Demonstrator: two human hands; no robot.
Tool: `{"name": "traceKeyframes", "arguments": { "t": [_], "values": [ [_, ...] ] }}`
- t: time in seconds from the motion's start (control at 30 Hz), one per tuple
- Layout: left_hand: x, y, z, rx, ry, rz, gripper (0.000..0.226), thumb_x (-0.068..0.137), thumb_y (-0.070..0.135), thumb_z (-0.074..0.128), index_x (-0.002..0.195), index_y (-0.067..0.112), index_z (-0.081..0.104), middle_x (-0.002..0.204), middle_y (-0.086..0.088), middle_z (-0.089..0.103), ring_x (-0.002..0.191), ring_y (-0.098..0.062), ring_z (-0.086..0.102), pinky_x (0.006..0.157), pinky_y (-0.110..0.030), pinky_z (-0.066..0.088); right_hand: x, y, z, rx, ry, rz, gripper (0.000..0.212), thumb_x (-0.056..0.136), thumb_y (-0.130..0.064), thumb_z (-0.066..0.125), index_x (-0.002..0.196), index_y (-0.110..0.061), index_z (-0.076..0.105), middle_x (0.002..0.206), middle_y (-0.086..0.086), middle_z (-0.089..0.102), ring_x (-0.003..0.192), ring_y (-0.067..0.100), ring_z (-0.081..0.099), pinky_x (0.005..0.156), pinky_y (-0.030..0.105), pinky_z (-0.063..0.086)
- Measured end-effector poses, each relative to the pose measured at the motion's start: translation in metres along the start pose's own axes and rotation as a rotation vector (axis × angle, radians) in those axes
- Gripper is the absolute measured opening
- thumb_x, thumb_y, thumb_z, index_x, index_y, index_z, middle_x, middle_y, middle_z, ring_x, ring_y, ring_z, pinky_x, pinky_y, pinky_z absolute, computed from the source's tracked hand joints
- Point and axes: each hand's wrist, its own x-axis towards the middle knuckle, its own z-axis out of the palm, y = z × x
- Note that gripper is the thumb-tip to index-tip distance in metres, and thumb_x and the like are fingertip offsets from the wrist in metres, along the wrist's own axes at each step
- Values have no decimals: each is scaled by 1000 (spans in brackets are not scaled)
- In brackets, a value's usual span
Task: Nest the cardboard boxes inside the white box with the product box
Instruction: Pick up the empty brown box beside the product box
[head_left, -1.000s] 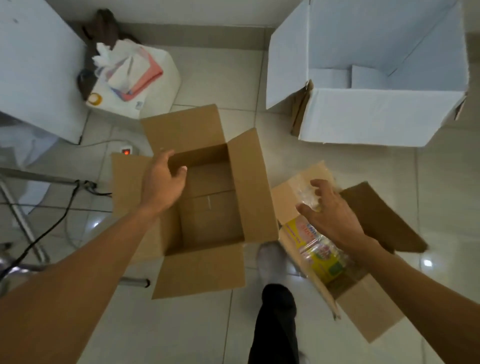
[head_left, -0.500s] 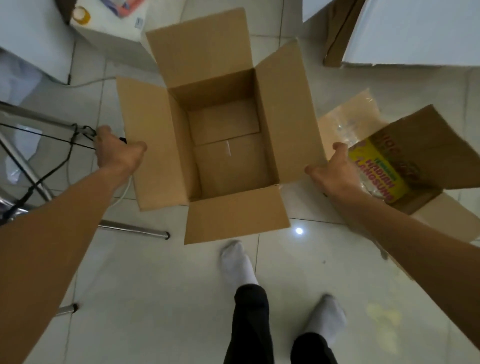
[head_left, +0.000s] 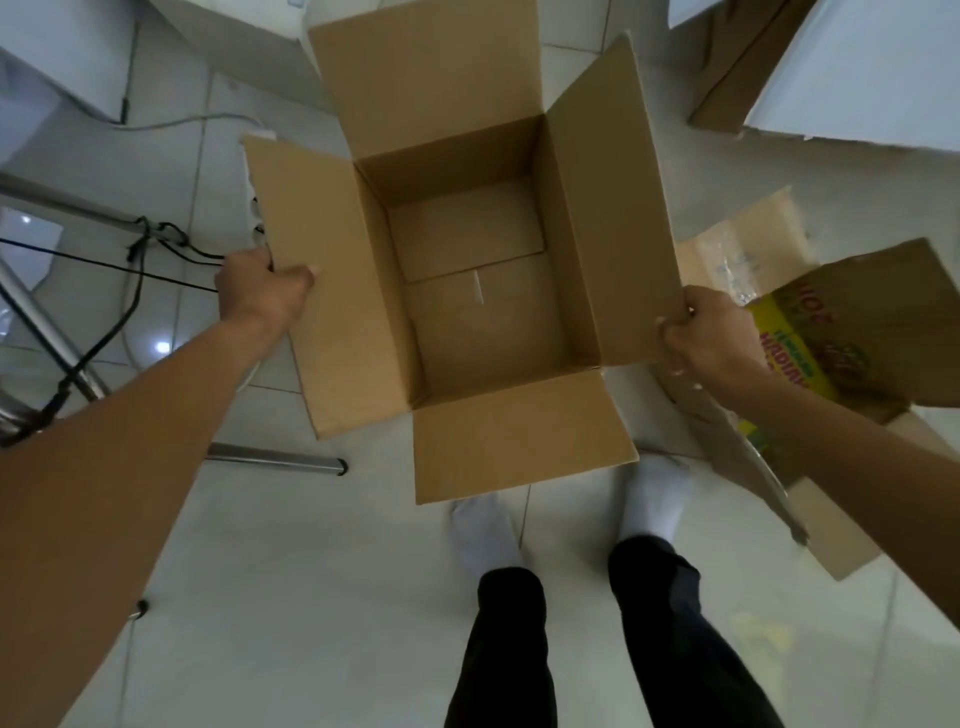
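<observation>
An empty brown cardboard box (head_left: 478, 291) stands open on the floor, the left hand (head_left: 260, 291) and right hand (head_left: 706, 338) each pinching a side flap. Lifted so, flaps could bend and drop it short of the white box (head_left: 857, 73) beyond its far right corner.

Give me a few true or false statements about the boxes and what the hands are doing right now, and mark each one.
1. Each hand grips a side flap of the open cardboard box: left hand, right hand. True.
2. The cardboard box is full of packets. False: it is empty, its bottom bare.
3. The product box with yellow packaging lies on the floor to the person's right. True.
4. The cardboard box already sits inside the white box. False: the white box stands apart at the upper right.
5. The person wears white socks. True.
</observation>
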Motion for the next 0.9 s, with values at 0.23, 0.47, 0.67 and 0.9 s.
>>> {"name": "traceKeyframes", "arguments": {
  "t": [0.23,0.47,0.67,0.9],
  "values": [
    [-47,-5,7,-122,-2,-125,11,77,22,70,83,15,64,88,-9,67,74,-26,67,61,-44,59,24,-47,-24,-182,-7,-144,18,88,-16,51,100,-11,63,94,23,68,88,40,67,78,52,56],
    [-98,-11,33,-358,13,-329,10,77,15,64,69,18,61,72,-4,66,55,-19,66,38,-27,50,63,-85,-39,-299,49,-303,26,90,-13,51,110,-14,66,103,15,69,82,35,65,77,40,55],
    [-143,-14,64,-462,14,-505,21,86,19,58,70,6,56,48,-9,62,30,-18,56,29,-23,44,90,-110,-44,-332,111,-417,31,94,-16,50,123,-12,60,116,14,66,102,31,62,79,34,47],
    [-180,0,89,-646,-69,-627,25,92,16,53,74,-1,57,42,-9,61,33,-20,59,30,-21,44,96,-129,-46,-184,34,-474,48,86,-2,54,133,-11,49,125,16,59,105,31,60,85,37,53]
  ]
}}
